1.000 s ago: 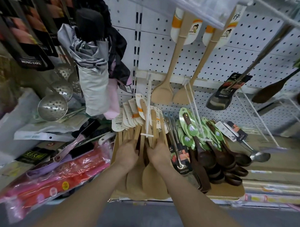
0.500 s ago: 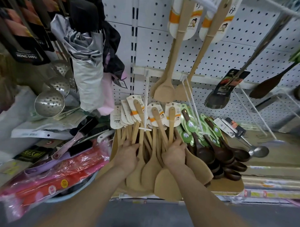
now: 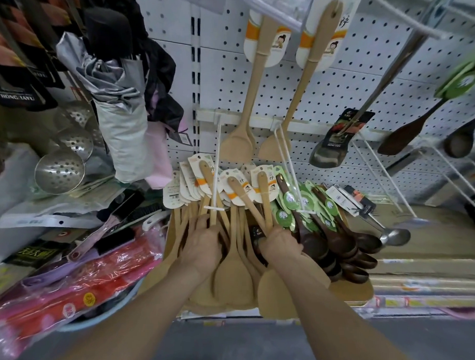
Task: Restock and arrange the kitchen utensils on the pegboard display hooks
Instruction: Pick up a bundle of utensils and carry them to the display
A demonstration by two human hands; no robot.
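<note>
- At lower centre of the frame, wooden spatulas (image 3: 233,271) are bunched beside a white hook (image 3: 216,163).
- Their handles are gripped by the left hand (image 3: 202,243).
- Two spread handles are held by the right hand (image 3: 278,243).

Even, soft overhead light; fisheye bends edges, corners blur, center approx. sharp.

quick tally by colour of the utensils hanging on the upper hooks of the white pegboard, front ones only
light wood spatulas: 2
steel turner: 1
dark brown wood utensils: 2
total: 5
left out: loose spatulas the right hand grips
</note>
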